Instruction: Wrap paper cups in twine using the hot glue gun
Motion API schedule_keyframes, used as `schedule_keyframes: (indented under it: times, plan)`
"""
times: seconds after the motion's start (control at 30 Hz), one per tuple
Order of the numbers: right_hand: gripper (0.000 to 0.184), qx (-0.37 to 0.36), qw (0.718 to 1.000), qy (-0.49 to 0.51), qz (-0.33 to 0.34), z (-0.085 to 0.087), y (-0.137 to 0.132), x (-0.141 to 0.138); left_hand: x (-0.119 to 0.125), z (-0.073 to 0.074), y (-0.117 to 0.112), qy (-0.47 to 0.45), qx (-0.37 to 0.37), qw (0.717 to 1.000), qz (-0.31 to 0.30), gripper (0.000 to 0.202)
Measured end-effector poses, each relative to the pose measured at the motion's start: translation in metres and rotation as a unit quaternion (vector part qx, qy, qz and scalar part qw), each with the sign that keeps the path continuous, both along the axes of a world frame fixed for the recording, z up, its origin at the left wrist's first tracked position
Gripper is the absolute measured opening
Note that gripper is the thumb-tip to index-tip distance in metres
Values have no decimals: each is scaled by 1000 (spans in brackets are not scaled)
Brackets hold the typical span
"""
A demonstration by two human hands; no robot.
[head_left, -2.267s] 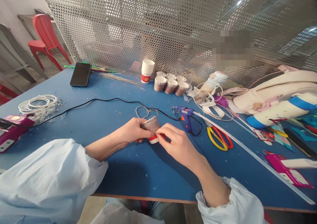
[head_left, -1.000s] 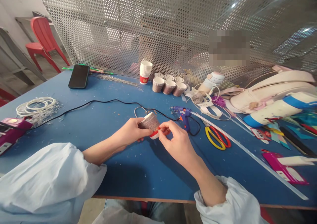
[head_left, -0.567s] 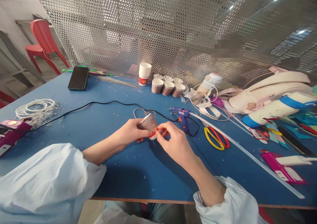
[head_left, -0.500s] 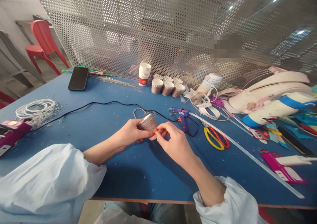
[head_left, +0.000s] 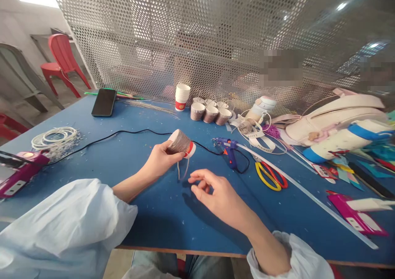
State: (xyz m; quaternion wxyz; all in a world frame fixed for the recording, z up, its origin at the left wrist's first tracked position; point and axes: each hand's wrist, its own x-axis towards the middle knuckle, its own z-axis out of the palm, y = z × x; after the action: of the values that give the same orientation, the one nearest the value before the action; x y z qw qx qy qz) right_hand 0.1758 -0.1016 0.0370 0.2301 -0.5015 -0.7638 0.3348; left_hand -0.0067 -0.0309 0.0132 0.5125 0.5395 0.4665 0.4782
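Observation:
Tilted on its side above the table, a paper cup (head_left: 180,142) is gripped by my left hand (head_left: 162,159). Greyish-brown cord wraps most of it, while a red and white band shows bare at the right end. A loose loop of cord (head_left: 183,171) dangles below the cup. My right hand (head_left: 212,192) is just below and right of that cord, apart from it, with curved fingers spread and nothing visible between them. To its right lie a blue glue gun (head_left: 227,147) with a long clear glue stick (head_left: 296,180), and scissors (head_left: 268,176) with yellow and red handles.
At the back stand stacked paper cups (head_left: 182,96) and several cord-wrapped cups (head_left: 210,113). A phone (head_left: 104,102) lies back left. A black cable (head_left: 123,131) crosses from a purple power strip (head_left: 23,174). White cord coils (head_left: 55,138) lie left; a bag (head_left: 336,110) and bottle (head_left: 345,143) right.
My right hand has come away from the cup and moved down. The left hand has lifted and turned the cup, and the cord loop now hangs beneath it.

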Motion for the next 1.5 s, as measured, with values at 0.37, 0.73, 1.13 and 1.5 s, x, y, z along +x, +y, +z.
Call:
schedule_keyframes:
  times: [0.37, 0.73, 1.13, 1.5]
  plan:
    - [27, 7, 974, -156, -162, -6, -11, 87, -9, -4, 12, -79, -13, 996, 31, 23]
    - [33, 50, 975, -77, -202, -39, 115, 108, -6, -16, 15, -107, -95, 989, -28, 33]
    - [34, 29, 977, 44, -207, -26, 80, 73, -5, -19, 15, -91, -102, 989, -49, 28]
    - [18, 116, 989, -12, -91, -12, 23, 34, 1, -14, 9, -3, -71, 997, -17, 24]
